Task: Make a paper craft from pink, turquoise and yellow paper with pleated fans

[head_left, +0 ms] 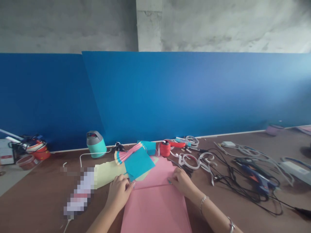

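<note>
A large sheet of pink paper [155, 210] lies in front of me, with a crease or overlapping edge running across it. My left hand [121, 189] pinches its left edge, thumb on top and fingers curled. At the right edge my right hand [181, 181] grips the same paper between thumb and bent fingers. Just beyond lies a blue paper square [139, 163], partly over a pleated paper strip [128, 153] in pink, yellow and blue. Pale yellow paper [108, 173] sticks out to the left, near my left hand.
Behind the papers stand a red thread spool [165, 149] and a turquoise container [97, 147] with a grey top. White and black cables [233, 187] tangle at the right around a blue-black tool [257, 178]. A blurred-out object [80, 194] lies left. A blue partition [170, 97] closes the back.
</note>
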### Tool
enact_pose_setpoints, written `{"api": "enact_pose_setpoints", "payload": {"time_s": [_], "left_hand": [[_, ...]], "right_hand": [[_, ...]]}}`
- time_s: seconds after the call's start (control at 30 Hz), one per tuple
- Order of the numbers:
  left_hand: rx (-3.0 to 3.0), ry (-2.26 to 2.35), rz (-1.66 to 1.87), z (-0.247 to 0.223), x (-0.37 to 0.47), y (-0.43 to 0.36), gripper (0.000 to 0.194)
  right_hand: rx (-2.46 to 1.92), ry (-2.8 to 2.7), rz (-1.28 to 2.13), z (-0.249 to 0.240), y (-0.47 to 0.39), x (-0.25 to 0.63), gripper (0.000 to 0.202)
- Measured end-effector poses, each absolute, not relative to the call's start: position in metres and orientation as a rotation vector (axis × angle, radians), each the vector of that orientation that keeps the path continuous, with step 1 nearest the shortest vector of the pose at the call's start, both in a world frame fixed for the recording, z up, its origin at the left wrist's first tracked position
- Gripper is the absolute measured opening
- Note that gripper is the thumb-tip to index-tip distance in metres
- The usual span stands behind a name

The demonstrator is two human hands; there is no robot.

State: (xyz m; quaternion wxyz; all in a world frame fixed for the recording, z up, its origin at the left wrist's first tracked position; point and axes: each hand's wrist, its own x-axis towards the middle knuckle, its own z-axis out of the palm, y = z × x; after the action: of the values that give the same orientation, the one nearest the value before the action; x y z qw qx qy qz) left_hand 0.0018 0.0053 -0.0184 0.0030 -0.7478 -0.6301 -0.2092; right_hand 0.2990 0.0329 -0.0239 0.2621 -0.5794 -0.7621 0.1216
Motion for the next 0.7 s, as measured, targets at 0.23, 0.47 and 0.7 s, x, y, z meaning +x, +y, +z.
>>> {"api": "enact_pose_setpoints", "payload": {"time_s": [0.23, 0.47, 0.7], "left_hand": [[-2.384, -1.987, -0.618, -0.0202, -0.0007, 0.0063, 0.035], [-2.417, -2.030, -0.620, -0.0185, -0.0012, 0.0059, 0.034], [-2.393, -2.069, -0.549, -0.0202, -0.0006, 0.0058, 0.035]], "right_hand": [[-1.500, -2.065, 0.388, -0.0234, 0.0306, 0.3032, 0.033], [-1.499, -2.071, 0.377, -0.0232, 0.0290, 0.3037, 0.029], [-1.555, -2.069, 0.392, -0.0199, 0.0294, 0.3022, 0.031]]}}
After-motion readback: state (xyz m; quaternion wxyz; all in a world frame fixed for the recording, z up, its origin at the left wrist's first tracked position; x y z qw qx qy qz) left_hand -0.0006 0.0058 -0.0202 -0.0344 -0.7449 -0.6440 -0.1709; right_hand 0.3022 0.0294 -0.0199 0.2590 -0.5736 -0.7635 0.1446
